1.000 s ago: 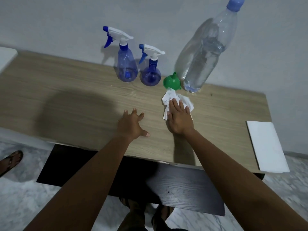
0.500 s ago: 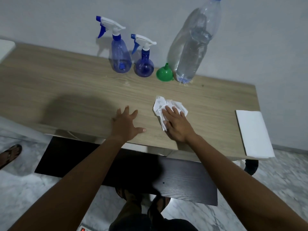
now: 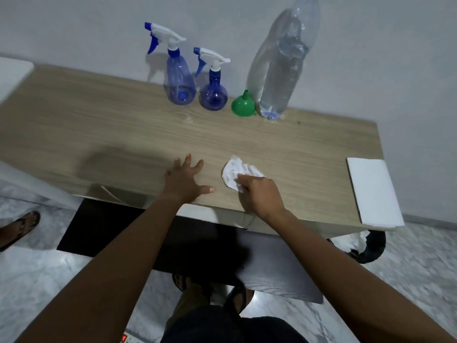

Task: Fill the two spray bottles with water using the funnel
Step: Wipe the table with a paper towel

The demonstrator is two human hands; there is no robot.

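We count two spray bottles, both left of the big water bottle (image 3: 282, 63): a taller spray bottle (image 3: 179, 80) farther from it and a shorter spray bottle (image 3: 213, 92) nearer. That water bottle is the only one. One green funnel (image 3: 243, 106) sits just left of its base. In front of it we find one crumpled tissue (image 3: 235, 173), and to its front right one white folded sheet (image 3: 371, 191). Two hands show in front of it, a left hand (image 3: 184, 180) and a right hand (image 3: 259, 194). One table (image 3: 99, 125) bears them all.
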